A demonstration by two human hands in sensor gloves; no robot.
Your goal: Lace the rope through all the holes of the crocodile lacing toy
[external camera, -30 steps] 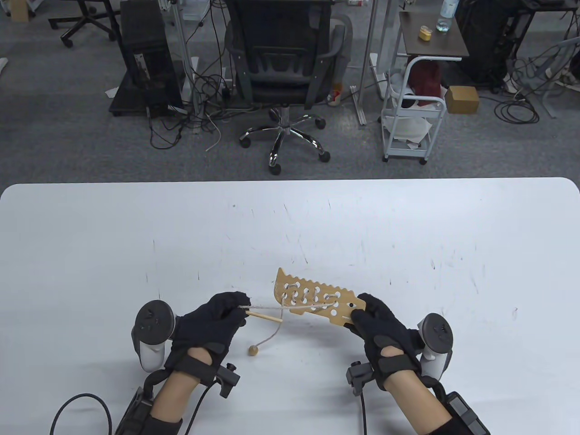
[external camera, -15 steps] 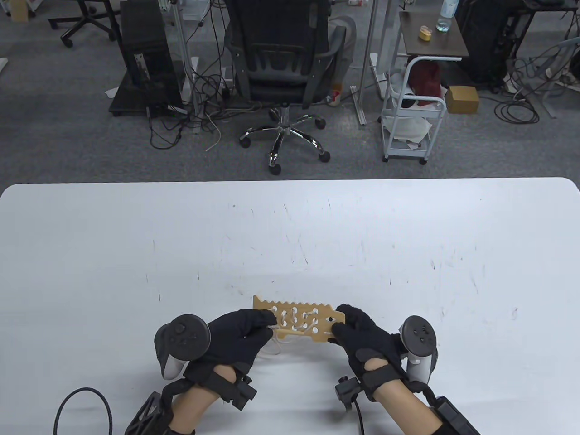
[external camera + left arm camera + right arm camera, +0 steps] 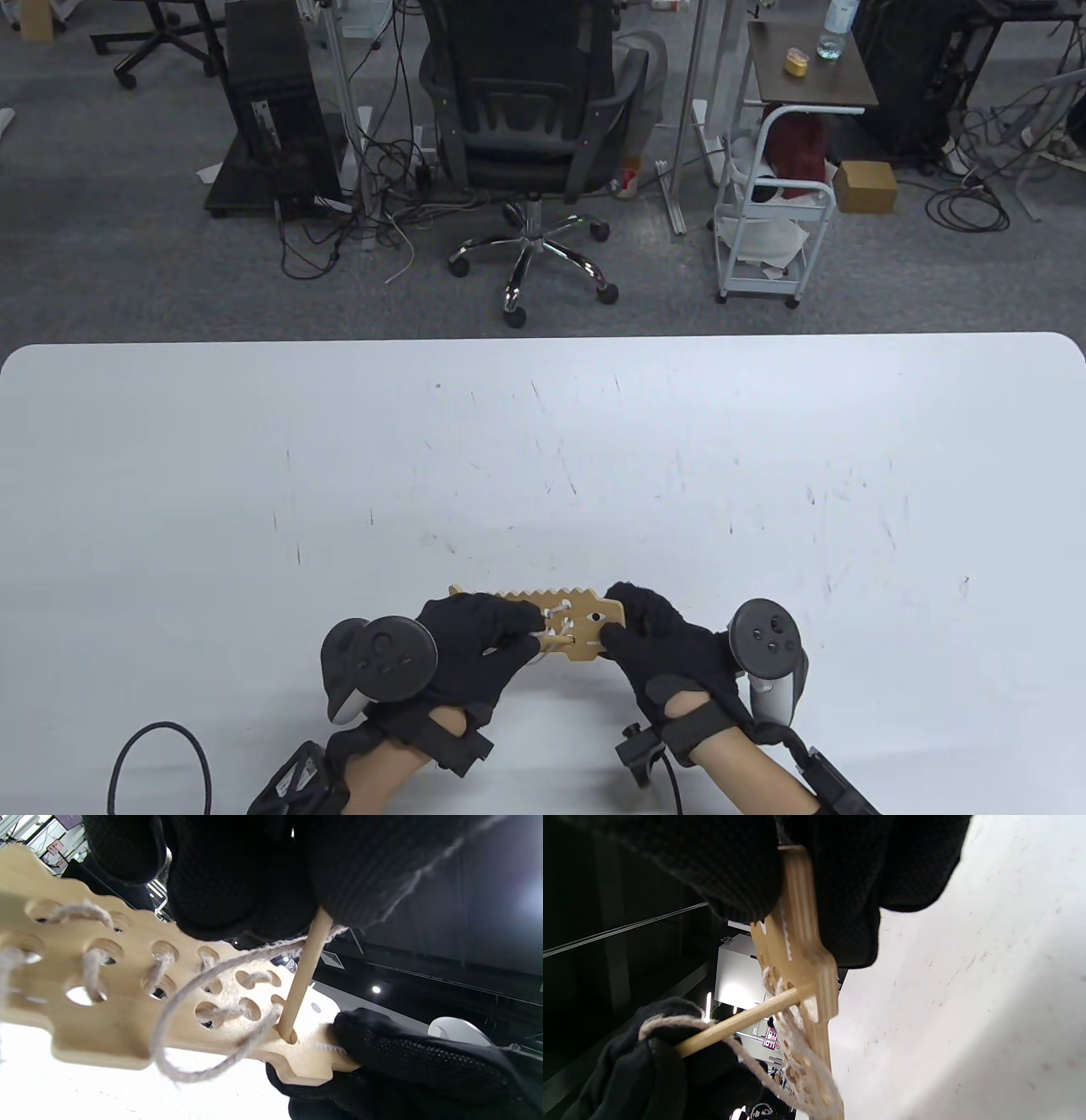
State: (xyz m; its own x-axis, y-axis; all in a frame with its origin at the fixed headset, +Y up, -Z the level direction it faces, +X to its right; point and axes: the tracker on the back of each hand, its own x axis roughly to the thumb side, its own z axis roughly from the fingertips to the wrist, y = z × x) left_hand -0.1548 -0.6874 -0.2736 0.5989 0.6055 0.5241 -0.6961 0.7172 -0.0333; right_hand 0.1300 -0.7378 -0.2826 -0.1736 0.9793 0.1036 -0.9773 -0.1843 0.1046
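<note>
Nearest the table's front edge: both gloved hands are working close together, and the flat tan plywood crocodile board with rows of round holes (image 3: 585, 632) is being held up between them, clear of the white table (image 3: 543, 441).
Left hand: the black-gloved left hand (image 3: 475, 645) is pinching the slim pale wooden needle stick (image 3: 303, 974) between curled fingertips (image 3: 237, 895), pushing its tip into a hole near the board's head end.
Right hand: the black-gloved right hand (image 3: 657, 649) is clamping the head end of the board, thumb on one face and fingers on the other.
Rope: the off-white twisted cotton rope (image 3: 178, 1014) is trailing from the needle in a loose loop and already running through most of the holes along the body.
Change: a second ago the left hand was pulling the needle and rope out sideways, away from the board; half a second ago it was closing back in; now the needle tip is entering a hole, and the whole board is sitting nearer the person.
Meaning: one pass looks finished and the next is starting; judging by the laced holes, few are remaining near the head.
Farther off: a black mesh office chair (image 3: 530, 102) and a white wheeled cart (image 3: 776, 229) are standing on the grey carpet beyond the table.
</note>
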